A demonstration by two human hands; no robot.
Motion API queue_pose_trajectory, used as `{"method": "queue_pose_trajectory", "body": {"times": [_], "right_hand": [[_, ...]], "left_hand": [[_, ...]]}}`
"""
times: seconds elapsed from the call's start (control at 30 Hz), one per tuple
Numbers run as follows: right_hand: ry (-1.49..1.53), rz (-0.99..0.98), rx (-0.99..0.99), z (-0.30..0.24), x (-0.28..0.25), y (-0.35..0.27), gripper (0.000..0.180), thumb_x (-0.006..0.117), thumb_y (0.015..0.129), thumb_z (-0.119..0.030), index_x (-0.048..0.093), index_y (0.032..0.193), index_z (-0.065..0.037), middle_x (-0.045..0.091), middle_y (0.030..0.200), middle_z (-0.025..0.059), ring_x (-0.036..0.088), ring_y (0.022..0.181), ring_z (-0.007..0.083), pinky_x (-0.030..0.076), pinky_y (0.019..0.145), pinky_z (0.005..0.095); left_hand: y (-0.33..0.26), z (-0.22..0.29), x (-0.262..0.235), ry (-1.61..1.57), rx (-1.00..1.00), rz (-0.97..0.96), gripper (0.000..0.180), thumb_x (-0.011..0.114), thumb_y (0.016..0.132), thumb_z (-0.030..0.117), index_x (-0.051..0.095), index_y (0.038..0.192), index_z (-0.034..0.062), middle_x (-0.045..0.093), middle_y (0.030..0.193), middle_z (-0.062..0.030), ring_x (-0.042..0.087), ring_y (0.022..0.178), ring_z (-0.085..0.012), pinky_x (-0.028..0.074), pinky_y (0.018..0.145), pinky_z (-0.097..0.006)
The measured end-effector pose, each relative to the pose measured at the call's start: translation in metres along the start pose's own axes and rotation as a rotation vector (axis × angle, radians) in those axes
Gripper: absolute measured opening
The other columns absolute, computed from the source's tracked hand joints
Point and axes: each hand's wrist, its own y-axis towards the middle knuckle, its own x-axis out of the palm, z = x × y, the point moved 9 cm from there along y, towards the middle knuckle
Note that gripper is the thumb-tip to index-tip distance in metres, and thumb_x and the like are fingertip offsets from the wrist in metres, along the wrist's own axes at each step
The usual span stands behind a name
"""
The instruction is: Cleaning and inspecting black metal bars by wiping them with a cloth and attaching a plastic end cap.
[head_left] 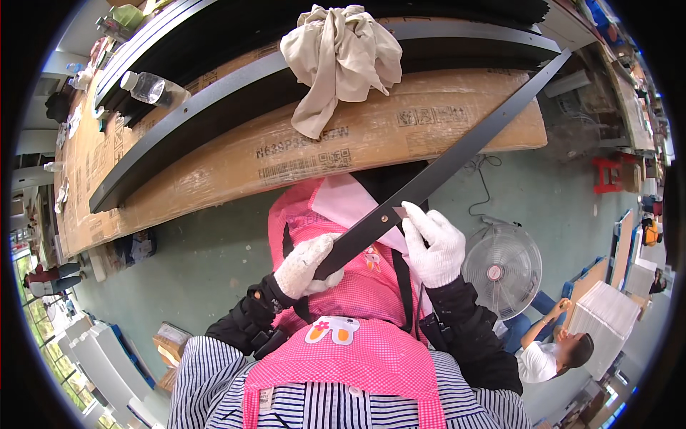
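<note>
A long flat black strip (468,146) with small holes slants across the view. Its near end is gripped in my left hand (309,266), which wears a white glove, and its far end reaches over the cardboard-covered table. My right hand (433,244), also in a white glove, pinches a small dark pointed piece (400,211) against the strip's edge, close to a hole; what kind of piece it is I cannot make out. Another long black bar (236,91) lies along the table. A crumpled beige cloth (343,53) rests on top of that bar.
Brown cardboard (207,171) covers the table ahead, with a clear plastic bottle (153,89) lying at its left. A round floor fan (502,268) stands close by my right arm. Beyond it a person (550,350) sits beside stacked white sheets (599,325). A red stool (607,175) stands farther right.
</note>
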Motion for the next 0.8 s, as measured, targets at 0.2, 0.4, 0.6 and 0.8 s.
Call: {"method": "queue_pose_trajectory", "body": {"times": [0.2, 0.4, 0.6, 0.8], "right_hand": [[0.016, -0.003, 0.000, 0.0033, 0.0004, 0.0016, 0.026, 0.077, 0.088, -0.008, 0.078, 0.114, -0.011, 0.057, 0.074, 0.0084, 0.061, 0.061, 0.0271, 0.049, 0.057, 0.0368], [0.017, -0.005, 0.016, 0.0042, 0.0016, -0.0002, 0.027, 0.077, 0.088, -0.008, 0.078, 0.115, -0.011, 0.058, 0.074, 0.0085, 0.061, 0.060, 0.0274, 0.049, 0.057, 0.0370], [0.039, -0.027, 0.025, 0.0012, 0.0019, -0.0047, 0.027, 0.077, 0.088, -0.008, 0.078, 0.115, -0.011, 0.058, 0.074, 0.0087, 0.061, 0.060, 0.0275, 0.048, 0.056, 0.0372], [0.024, -0.010, 0.011, 0.0005, 0.0006, -0.0039, 0.028, 0.077, 0.089, -0.009, 0.078, 0.116, -0.010, 0.060, 0.076, 0.0084, 0.061, 0.060, 0.0272, 0.048, 0.056, 0.0371]], "left_hand": [[0.0018, -0.0065, -0.0038, -0.029, -0.030, -0.008, 0.060, 0.046, 0.109, 0.057, 0.055, 0.140, 0.0069, 0.057, 0.068, -0.0047, 0.035, 0.041, -0.0059, 0.022, 0.036, -0.023], [0.0003, -0.0035, 0.0000, -0.016, -0.044, -0.006, 0.060, 0.046, 0.109, 0.057, 0.055, 0.141, 0.0068, 0.057, 0.068, -0.0046, 0.034, 0.040, -0.0060, 0.022, 0.036, -0.023], [0.0012, -0.0045, -0.0012, -0.024, -0.033, -0.003, 0.061, 0.045, 0.109, 0.058, 0.055, 0.140, 0.0067, 0.057, 0.068, -0.0043, 0.034, 0.040, -0.0057, 0.022, 0.036, -0.023], [0.0005, -0.0065, -0.0027, 0.003, -0.055, -0.002, 0.060, 0.044, 0.109, 0.057, 0.055, 0.140, 0.0060, 0.057, 0.068, -0.0040, 0.035, 0.040, -0.0055, 0.022, 0.036, -0.023]]}}
